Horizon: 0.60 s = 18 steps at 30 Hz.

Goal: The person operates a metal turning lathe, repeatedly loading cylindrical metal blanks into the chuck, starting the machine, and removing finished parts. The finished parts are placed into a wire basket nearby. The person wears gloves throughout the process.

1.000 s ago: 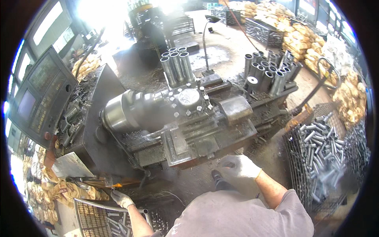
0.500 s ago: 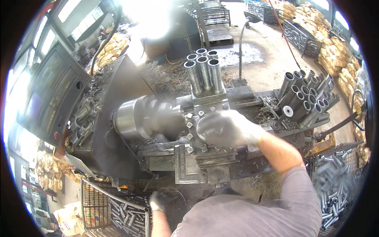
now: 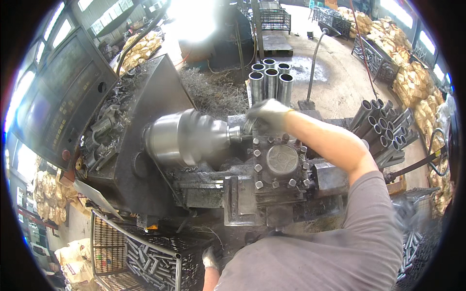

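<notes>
My right hand (image 3: 268, 112), in a pale work glove, reaches across the lathe's square tool post (image 3: 281, 161). Its fingers curl downward behind the post, close to a short bright steel tube end (image 3: 235, 133) that sticks out of the chuck. Whatever they grip is hidden. The stepped chuck (image 3: 177, 138) is blurred, as if spinning. Just beyond this hand stands a cluster of upright steel tubes (image 3: 271, 82). Low down, my gloved left hand (image 3: 210, 258) is beside a wire basket (image 3: 133, 236) of short cut tubes (image 3: 150, 264); its fingers are too small to read.
More tubes (image 3: 383, 126) lean in a bundle at the right end of the lathe. A control cabinet (image 3: 58, 106) stands at the left. Metal shavings (image 3: 208, 97) pile behind the chuck, and another basket of tubes (image 3: 411, 247) sits at lower right. Filled sacks (image 3: 412, 82) line the far right.
My right hand has moved from over the tool post to its far side, near the chuck and the upright tubes. My left hand is still low by the basket. The whole view has shifted slightly.
</notes>
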Available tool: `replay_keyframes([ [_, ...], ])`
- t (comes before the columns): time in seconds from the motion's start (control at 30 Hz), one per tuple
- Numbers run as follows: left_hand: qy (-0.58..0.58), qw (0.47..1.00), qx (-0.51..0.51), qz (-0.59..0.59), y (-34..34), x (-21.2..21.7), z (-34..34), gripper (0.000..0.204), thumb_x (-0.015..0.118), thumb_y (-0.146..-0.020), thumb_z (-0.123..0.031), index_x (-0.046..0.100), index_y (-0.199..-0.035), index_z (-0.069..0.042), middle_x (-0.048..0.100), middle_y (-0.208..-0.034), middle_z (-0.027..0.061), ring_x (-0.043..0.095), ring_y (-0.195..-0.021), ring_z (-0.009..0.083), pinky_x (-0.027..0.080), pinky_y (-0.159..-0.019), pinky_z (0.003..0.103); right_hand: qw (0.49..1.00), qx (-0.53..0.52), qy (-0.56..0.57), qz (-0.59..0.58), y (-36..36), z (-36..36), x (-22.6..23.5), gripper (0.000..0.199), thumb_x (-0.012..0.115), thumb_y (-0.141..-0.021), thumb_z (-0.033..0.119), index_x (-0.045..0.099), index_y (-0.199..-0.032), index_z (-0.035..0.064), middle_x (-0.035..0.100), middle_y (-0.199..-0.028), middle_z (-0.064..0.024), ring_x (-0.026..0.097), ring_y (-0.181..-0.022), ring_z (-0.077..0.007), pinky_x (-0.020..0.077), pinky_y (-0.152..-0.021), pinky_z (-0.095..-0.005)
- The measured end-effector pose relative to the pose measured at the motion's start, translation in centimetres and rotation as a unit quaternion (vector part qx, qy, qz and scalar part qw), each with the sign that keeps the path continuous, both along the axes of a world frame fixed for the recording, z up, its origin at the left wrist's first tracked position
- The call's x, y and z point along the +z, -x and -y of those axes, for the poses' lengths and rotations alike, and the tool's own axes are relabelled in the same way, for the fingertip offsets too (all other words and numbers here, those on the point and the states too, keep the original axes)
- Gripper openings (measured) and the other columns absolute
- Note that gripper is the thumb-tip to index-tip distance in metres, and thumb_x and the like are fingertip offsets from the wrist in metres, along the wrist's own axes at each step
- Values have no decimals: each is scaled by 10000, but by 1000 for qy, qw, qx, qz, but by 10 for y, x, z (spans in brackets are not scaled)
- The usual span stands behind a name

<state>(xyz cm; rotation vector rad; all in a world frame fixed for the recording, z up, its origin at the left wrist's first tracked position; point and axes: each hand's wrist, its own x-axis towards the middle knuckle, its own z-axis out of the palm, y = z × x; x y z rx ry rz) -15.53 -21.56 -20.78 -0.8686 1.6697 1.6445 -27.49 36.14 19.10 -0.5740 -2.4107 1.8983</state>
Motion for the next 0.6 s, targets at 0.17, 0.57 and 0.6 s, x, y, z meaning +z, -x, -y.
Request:
replay_keyframes([
  [0.17,2,999,34,0,22,-20,20,279,681,-956,-295,754,-1163,-123,749,-1068,72,686,-912,268,558,-761,436,797,-210,-251,-508,7,37,73,409,784,-900,235,745,-1248,25,752,-1231,-188,762,-983,-244,618,-902,-366],
  [0.57,-5,994,-28,-101,35,41,-57,275,687,-992,-198,658,-1183,-2,711,-914,108,720,-747,270,583,-622,411,821,306,-445,186,94,32,-27,484,847,-741,398,823,-1049,25,815,-1086,-171,786,-1012,-323,625,-878,-423],
  [0.6,1,995,-25,-95,30,41,-56,280,688,-992,-199,658,-1189,-2,712,-918,113,724,-739,276,584,-614,411,812,297,-465,189,90,45,-35,481,854,-720,403,826,-1024,32,815,-1074,-170,789,-991,-322,632,-853,-414],
])
